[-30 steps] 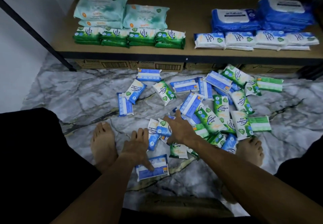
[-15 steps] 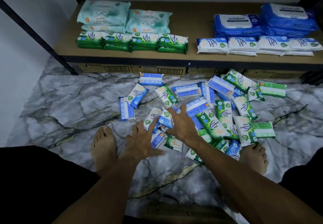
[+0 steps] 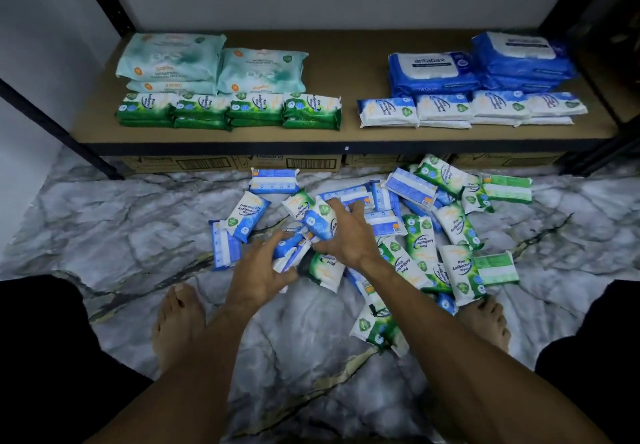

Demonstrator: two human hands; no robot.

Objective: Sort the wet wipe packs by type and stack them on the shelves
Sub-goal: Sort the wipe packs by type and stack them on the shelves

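My left hand (image 3: 263,270) curls round a couple of blue packs (image 3: 289,253) at the near left edge of the pile (image 3: 426,222). I judge this the weaker hold: the packs lie crossed under my fingers and the wrappers look slick, so one could slide out as I lift. Just to its right, a green pack (image 3: 325,270) lies touching them and could get dragged along and end up in the wrong stack. My right hand (image 3: 346,236) grips a single blue one (image 3: 320,222) between thumb and fingers. That grip looks firmer, but my forearm lies across the green ones behind it and may scatter them when I rise. Both kinds have white faces and similar badges, so a quick grab in this dim light may mix them

The loose packs are small, flat and soft, glossy, some face down with plain striped backs. They lie heaped on the marble floor (image 3: 121,222), between my bare feet and the cardboard boxes (image 3: 294,161) under the shelf (image 3: 346,73). On the shelf, from the left, big teal packs (image 3: 173,59) sit behind a double row of small green ones (image 3: 228,111). To the right, big blue packs (image 3: 433,69) sit behind a row of small white-and-blue ones (image 3: 443,108) near the front edge, where a careless push could tip them off
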